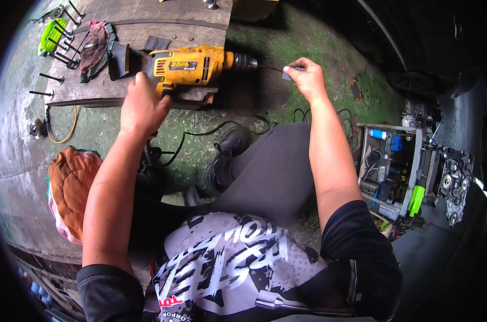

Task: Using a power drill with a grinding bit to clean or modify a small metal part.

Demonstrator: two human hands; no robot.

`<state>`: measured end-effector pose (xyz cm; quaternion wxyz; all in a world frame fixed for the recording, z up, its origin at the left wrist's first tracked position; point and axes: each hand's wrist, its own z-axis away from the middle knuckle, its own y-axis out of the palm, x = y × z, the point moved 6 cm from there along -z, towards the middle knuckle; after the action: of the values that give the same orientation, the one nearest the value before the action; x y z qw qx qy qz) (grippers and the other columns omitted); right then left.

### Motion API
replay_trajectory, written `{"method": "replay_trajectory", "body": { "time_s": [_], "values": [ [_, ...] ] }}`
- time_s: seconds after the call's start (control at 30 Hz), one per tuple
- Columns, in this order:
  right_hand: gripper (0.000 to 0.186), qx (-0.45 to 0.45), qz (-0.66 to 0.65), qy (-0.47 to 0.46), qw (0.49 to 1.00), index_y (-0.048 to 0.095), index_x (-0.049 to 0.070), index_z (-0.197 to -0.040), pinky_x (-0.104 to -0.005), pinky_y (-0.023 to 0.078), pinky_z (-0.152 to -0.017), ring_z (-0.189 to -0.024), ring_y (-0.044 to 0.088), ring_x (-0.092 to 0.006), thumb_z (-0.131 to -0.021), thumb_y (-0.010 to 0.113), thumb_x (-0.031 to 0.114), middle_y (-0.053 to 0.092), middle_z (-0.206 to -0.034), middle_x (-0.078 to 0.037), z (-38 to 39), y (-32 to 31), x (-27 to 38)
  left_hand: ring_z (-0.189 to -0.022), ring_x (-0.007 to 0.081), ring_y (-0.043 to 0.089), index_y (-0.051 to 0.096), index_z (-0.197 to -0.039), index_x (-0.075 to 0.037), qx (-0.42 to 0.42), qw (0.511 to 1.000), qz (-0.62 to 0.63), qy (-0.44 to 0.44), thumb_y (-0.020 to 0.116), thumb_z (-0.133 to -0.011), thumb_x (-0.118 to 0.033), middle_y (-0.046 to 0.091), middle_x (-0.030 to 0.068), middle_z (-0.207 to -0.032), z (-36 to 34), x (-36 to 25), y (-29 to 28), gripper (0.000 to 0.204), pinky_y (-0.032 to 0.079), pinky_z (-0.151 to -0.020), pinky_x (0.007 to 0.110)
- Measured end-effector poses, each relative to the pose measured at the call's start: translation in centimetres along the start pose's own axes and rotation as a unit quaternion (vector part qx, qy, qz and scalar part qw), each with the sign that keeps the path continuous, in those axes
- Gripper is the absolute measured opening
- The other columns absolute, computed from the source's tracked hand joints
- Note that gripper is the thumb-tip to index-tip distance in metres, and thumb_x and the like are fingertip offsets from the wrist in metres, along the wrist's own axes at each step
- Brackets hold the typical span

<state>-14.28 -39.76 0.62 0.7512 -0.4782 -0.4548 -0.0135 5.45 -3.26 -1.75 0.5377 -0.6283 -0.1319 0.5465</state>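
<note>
A yellow power drill [187,65] lies on its side at the edge of a worn wooden bench [173,13], its chuck [245,61] pointing right past the boards. My left hand [143,107] is wrapped around the drill's handle; the trigger is hidden under the fingers. From the chuck a thin dark rod [270,68], like a valve stem, reaches out to the right. At its far end, my right hand [309,80] pinches a small grey piece of sandpaper [287,75] between thumb and fingers. The rod's tip is hidden there.
Several engine valves [66,59] stand head-down on the bench's left, near a bright green object [51,37], a stained cloth [97,51] and a dark sandpaper sheet [118,61]. A black cord [200,133] crosses the floor. An orange cloth [74,180] lies left; a metal-framed cart [419,161] stands right.
</note>
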Motion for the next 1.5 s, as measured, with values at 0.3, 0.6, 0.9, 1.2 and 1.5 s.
{"method": "replay_trajectory", "body": {
  "time_s": [0.3, 0.6, 0.9, 1.2, 1.5],
  "values": [
    [0.016, -0.078, -0.119, -0.003, 0.990, 0.074, 0.003, -0.093, -0.0256, 0.050, -0.057, -0.069, 0.062, -0.0098, -0.085, 0.081, 0.014, 0.071, -0.083, -0.004, -0.1, -2.1, -1.2, -0.109, 0.0500, 0.061, 0.042, -0.119, 0.003, 0.003, 1.000, 0.004, -0.011, 0.073, -0.082, -0.028, 0.056, 0.0314, -0.120, 0.1, -0.4, -0.3, 0.057, 0.051, -0.094, 0.052],
    [0.019, -0.045, -0.185, -0.021, 0.982, 0.076, 0.006, -0.102, -0.0252, 0.049, -0.061, -0.074, 0.060, -0.0084, -0.087, 0.081, 0.016, 0.072, -0.090, -0.001, 0.7, -0.8, -0.8, -0.113, 0.0505, 0.058, 0.043, -0.125, 0.003, -0.014, 0.999, 0.017, -0.038, 0.074, -0.080, -0.029, 0.057, 0.0337, -0.118, -0.2, 2.1, -0.9, 0.063, 0.048, -0.097, 0.052],
    [0.021, -0.028, -0.059, -0.044, 0.997, 0.074, 0.005, -0.097, -0.0279, 0.051, -0.066, -0.073, 0.063, -0.0119, -0.085, 0.082, 0.020, 0.072, -0.085, -0.003, -2.0, 1.4, -0.4, -0.113, 0.0499, 0.059, 0.044, -0.126, 0.004, -0.002, 0.999, 0.006, -0.041, 0.073, -0.079, -0.031, 0.057, 0.0334, -0.120, -0.5, 1.8, -1.2, 0.066, 0.049, -0.097, 0.051],
    [0.018, 0.043, -0.170, 0.060, 0.983, 0.074, 0.008, -0.096, -0.0250, 0.047, -0.062, -0.076, 0.064, -0.0090, -0.085, 0.082, 0.019, 0.073, -0.088, -0.001, -1.6, 2.5, -0.5, -0.114, 0.0492, 0.059, 0.040, -0.135, 0.003, -0.001, 0.999, -0.002, -0.049, 0.075, -0.079, -0.031, 0.056, 0.0328, -0.124, -0.3, 2.0, -1.1, 0.074, 0.050, -0.097, 0.051],
    [0.018, 0.059, -0.191, 0.058, 0.978, 0.074, 0.007, -0.096, -0.0251, 0.048, -0.062, -0.076, 0.065, -0.0097, -0.084, 0.082, 0.018, 0.073, -0.088, -0.002, -1.8, 2.6, -0.5, -0.114, 0.0496, 0.059, 0.038, -0.137, 0.004, -0.005, 0.999, 0.002, -0.046, 0.075, -0.079, -0.031, 0.056, 0.0332, -0.123, -0.3, 2.0, -1.1, 0.077, 0.050, -0.097, 0.051]
  ]
}}
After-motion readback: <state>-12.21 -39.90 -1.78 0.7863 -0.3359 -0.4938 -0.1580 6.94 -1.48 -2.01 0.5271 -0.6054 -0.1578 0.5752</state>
